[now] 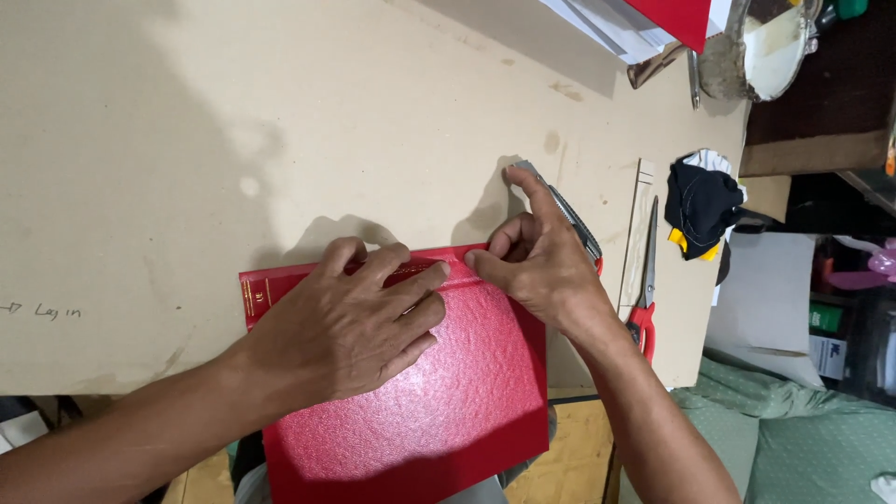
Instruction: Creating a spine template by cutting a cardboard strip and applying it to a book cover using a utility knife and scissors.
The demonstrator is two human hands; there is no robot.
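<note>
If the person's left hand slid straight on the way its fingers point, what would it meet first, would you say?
The left hand, flat on the red book cover, points right and slightly up. It would first meet the right hand, whose thumb tip nearly touches the left fingertips at the cover's top edge.

Bare cardboard tabletop (pixel 233 140) open left and ahead — scissors (pixel 646 280), dark cloth (pixel 702 205), bowl (pixel 761 47) crowding right

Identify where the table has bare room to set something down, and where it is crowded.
Bare: the brown table left of and beyond the red book. Crowded: the right edge, with scissors, dark cloth and metal bowl.
</note>
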